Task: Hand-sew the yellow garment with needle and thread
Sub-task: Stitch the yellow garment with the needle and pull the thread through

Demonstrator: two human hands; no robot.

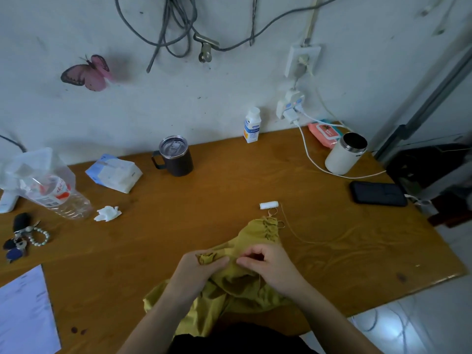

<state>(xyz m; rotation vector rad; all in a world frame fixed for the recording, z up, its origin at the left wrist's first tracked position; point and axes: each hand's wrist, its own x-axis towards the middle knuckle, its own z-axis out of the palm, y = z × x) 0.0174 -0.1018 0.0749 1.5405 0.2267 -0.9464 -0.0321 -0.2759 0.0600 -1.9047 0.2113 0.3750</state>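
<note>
The yellow garment (255,235) lies bunched on the near edge of a wooden table (229,185), under and between both hands, with its lower part hanging off the edge toward the person. The left hand (196,269) grips a gathered fold of the cloth. The right hand (272,267), fingers curled, pinches the cloth just beside that fold, thumb to forefinger; a needle cannot be made out. A pale sewing thread (301,238) trails from the garment beyond the right hand. One white thread spool (269,205) lies farther out.

Containers: beyond the left hand stands one dark mug (175,157) under a clear lid, contents hidden. Far right of the right hand stands one white tumbler (346,154), open, its inside too dark to read. One capped white bottle (252,125) stands at the wall. One clear plastic bottle (53,195) lies on its side far left of the left hand, touching a clear bag (33,164).

Also on the table are one tissue pack (113,175), one crumpled tissue (107,213), one key bunch with a bead loop (25,238), one printed sheet (23,310), one pink wipes pack (324,132) and one black phone (378,193).

The table meets a scuffed pale wall (178,103) bearing one pink butterfly (85,72), hanging cables (173,26) and one socket (301,60).
</note>
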